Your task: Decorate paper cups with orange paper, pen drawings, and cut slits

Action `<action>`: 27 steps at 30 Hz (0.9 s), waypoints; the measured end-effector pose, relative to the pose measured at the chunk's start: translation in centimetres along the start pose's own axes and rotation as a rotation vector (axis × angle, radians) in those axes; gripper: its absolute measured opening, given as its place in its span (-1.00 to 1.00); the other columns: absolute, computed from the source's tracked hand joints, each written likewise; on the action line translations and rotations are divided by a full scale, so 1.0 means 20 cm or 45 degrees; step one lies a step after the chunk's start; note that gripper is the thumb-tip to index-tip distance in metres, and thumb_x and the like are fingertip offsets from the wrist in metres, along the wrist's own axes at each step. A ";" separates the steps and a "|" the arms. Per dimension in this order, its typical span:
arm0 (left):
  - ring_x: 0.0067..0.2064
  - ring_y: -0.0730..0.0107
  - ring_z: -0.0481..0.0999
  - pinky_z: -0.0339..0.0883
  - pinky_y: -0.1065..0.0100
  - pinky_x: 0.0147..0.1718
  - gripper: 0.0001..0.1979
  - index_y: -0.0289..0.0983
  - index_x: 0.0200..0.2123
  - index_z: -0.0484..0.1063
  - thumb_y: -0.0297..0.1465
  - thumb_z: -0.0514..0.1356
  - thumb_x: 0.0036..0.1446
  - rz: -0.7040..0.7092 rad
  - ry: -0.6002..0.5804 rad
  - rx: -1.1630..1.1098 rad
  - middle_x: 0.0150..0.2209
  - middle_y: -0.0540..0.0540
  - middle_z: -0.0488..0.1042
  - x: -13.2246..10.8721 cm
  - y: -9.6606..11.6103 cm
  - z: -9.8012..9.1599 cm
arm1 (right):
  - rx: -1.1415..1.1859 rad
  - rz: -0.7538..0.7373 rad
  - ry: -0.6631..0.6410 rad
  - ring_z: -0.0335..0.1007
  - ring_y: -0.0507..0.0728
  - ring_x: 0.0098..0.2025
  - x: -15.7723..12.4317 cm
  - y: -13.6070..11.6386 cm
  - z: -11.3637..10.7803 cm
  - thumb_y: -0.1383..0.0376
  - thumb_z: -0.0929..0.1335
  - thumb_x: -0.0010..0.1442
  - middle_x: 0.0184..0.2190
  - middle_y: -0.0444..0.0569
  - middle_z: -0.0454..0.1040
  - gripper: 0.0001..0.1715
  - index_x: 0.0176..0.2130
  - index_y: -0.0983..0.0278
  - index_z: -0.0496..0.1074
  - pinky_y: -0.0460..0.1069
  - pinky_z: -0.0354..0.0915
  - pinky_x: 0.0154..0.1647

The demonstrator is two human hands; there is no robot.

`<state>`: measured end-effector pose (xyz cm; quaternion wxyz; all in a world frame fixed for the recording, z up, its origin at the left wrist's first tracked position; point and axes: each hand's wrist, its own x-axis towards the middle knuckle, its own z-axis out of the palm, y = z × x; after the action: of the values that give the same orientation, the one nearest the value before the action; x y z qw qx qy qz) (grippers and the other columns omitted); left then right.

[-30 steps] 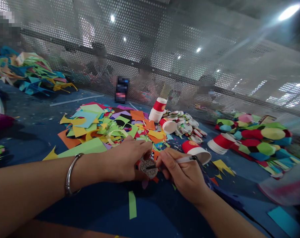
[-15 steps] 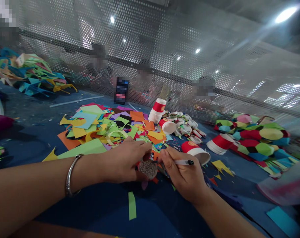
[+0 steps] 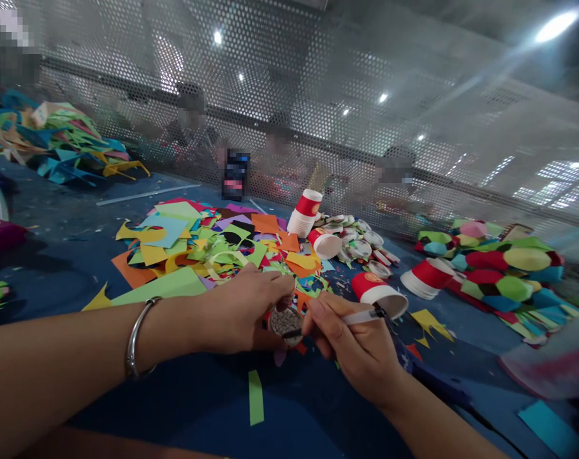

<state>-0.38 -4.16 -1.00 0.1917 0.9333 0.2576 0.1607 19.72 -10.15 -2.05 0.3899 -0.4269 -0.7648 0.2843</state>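
Between its thumb and fingers my left hand (image 3: 241, 309) grips a small round cup bottom (image 3: 284, 320) with a reddish edge. Dark, cell-like lines cover its pale top face. My right hand (image 3: 356, 344) is closed around a pen (image 3: 361, 317) with a clear white barrel and a black end. The dark pen tip lies over the lower right part of the cup bottom; whether it touches the surface I cannot tell. Beneath and behind both hands spreads a heap of coloured paper scraps (image 3: 175, 233). A green paper strip (image 3: 256, 398) lies nearer to me.
Red-and-white paper cups (image 3: 379, 295) lie right of the heap, beside a pile of cut cup pieces (image 3: 359, 245). Coloured paper crafts (image 3: 495, 268) sit far right. A phone (image 3: 236, 173) stands by the perforated metal screen (image 3: 270, 70). A blue tool with a cable (image 3: 435, 382) lies by my right wrist.
The pen tip has moved from the upper right edge of the cup bottom down and left across its face. My right hand has shifted slightly downward; the left stays in place.
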 end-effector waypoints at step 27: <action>-0.25 0.29 0.33 0.05 0.24 -0.21 -0.60 -0.24 -0.26 0.29 -0.13 0.34 0.01 -0.028 -0.002 0.037 -0.28 0.00 0.38 0.01 -0.01 0.02 | -0.572 -0.163 0.161 0.11 -0.03 -0.64 0.04 -0.02 -0.05 0.25 0.19 0.40 -0.68 -0.22 0.17 -0.56 -0.47 0.28 0.38 -0.06 0.07 -0.56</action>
<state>-0.21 -4.03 -1.37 0.1799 0.9332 0.2701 0.1542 20.13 -9.50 -0.94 0.3493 -0.4705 -0.8085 0.0545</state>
